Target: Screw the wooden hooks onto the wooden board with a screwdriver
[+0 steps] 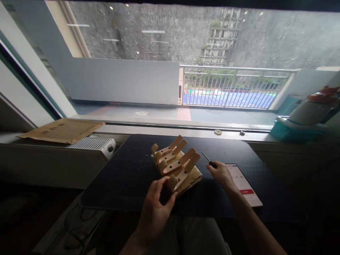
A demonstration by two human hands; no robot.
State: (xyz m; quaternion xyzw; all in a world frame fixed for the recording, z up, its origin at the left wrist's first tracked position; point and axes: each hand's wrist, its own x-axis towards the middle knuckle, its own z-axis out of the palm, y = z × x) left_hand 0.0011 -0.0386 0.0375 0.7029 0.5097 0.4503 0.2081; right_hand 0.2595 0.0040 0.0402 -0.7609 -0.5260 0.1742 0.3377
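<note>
A wooden rack with several upturned hooks lies on the dark table in front of me. My left hand is closed in a pinch on the rack's near corner, thumb on one side and fingers on the other. My right hand is to the right of the rack, closed around the black handle of a small screwdriver, whose thin shaft points up and to the left, towards the rack. Small pale specks lie on the table left of the rack.
A phone with a lit screen lies under my right wrist. A cardboard sheet and a white radiator are at the left. A teal and white object stands at the right. Two small round items rest on the window sill.
</note>
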